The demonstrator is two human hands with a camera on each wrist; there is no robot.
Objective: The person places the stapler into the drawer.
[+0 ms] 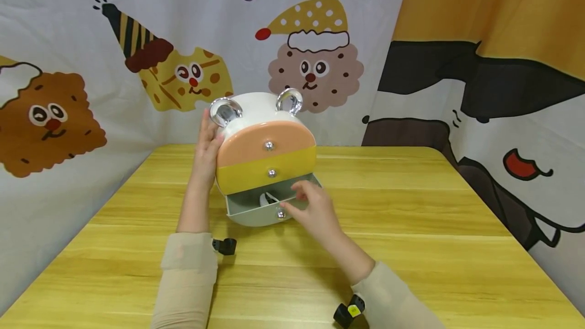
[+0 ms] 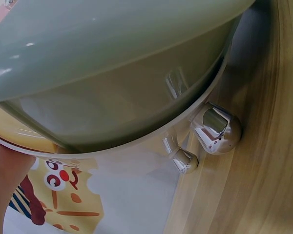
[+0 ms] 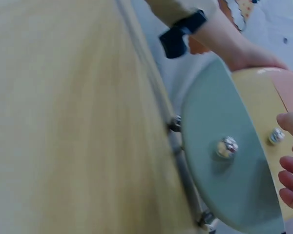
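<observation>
A small bear-shaped drawer box [image 1: 256,105] with chrome ears stands on the table, its green bottom drawer [image 1: 253,216] pulled out. My left hand [image 1: 206,154] rests against the box's left side with fingers extended upward. A small white-and-dark object [image 1: 268,198] lies inside the drawer, its kind unclear. Over the drawer's front right part is my right hand [image 1: 315,212], thumb and fingers apart, with thumb tip close to the front rim. In the right wrist view, nothing shows between the bent fingers [image 3: 290,180] and the thumb side. The orange and yellow drawers above are closed.
The box stands on chrome feet [image 2: 217,129] on the wooden table [image 1: 411,217]. Round chrome knobs [image 3: 227,147] stick out from the drawer fronts. Behind the table hangs a cartoon-printed cloth [image 1: 247,39]. Both wrists wear small black cameras [image 1: 225,246].
</observation>
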